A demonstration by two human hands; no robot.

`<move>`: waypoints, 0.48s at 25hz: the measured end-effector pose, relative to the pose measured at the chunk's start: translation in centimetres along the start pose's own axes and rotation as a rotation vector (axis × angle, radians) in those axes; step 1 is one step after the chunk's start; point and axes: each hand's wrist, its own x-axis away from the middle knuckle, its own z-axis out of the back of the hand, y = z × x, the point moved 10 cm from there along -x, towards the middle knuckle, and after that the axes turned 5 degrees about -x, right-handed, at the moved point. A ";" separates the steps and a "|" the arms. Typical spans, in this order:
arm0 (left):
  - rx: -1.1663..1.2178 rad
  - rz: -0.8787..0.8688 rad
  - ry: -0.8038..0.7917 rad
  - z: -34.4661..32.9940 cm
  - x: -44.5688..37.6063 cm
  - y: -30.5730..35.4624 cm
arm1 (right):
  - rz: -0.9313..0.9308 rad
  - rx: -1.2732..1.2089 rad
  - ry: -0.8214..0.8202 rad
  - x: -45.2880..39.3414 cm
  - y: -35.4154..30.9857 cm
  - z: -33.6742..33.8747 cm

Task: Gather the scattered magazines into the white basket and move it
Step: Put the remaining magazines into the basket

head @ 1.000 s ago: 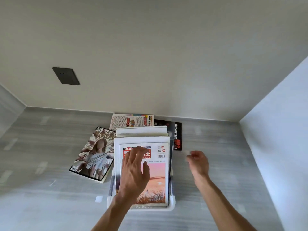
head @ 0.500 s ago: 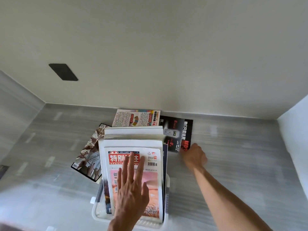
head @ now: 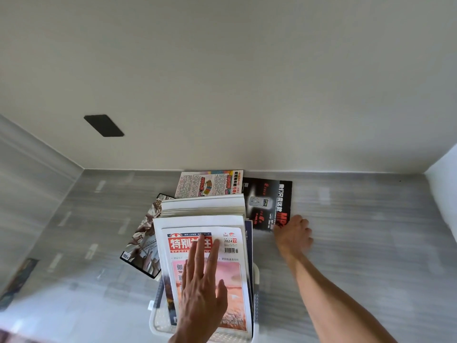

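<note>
Starting at the far left, we note a dark, blurred strip (head: 18, 280) on the grey floor (head: 371, 243); we cannot tell what it is. Higher up, a dark rectangular plate (head: 103, 125) is set in the pale wall (head: 222, 70).

Next along the floor lies a magazine with a figure on its cover (head: 142, 241), flat and at an angle, its right part tucked under the stack. Beyond it, against the foot of the wall, lies a pale magazine with coloured print (head: 210, 185), also partly hidden by the stack.

At centre stands the white basket (head: 158, 320), close to us, on the floor. A thick stack of magazines (head: 205, 209) fills it and overhangs its far end. The top one carries a red title block (head: 190, 245) and a pink picture. Our left hand (head: 201, 293) lies flat on that cover, fingers straight and slightly spread, pressing down, gripping nothing.

Right of the stack a black magazine (head: 268, 204) lies flat on the floor, just beside the basket's load. Our right hand (head: 294, 235) sits at its near right corner, fingers curled downward and touching the edge; motion blur means we cannot tell whether they have a real hold on it.

The two hands are apart, the stack's right edge between them. Further right, only a white panel (head: 442, 194) at the edge of view.
</note>
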 end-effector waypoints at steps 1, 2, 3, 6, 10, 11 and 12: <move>-0.002 -0.004 0.004 0.0 0.0 -0.1 | 0.012 -0.012 0.006 -0.2 -0.1 -0.1; -0.008 -0.008 0.001 -0.1 0.0 -0.2 | 0.008 -0.051 0.011 -0.5 -0.2 -0.2; -0.010 -0.012 -0.002 -0.2 0.0 -0.3 | -0.002 -0.091 0.014 -0.8 -0.1 -0.2; 0.007 -0.018 0.001 -0.5 0.1 -0.5 | -0.028 -0.185 -0.006 -1.2 0.0 -0.7; -0.001 -0.026 -0.004 -0.5 0.2 -0.8 | -0.042 -0.494 -0.049 0.0 -0.8 -0.2; 0.002 -0.019 -0.002 -0.3 0.2 -1.0 | -0.013 -0.569 -0.041 0.6 -1.6 1.0; 0.008 -0.017 0.016 0.0 0.4 -1.0 | 0.046 -0.607 -0.016 1.4 -2.7 2.7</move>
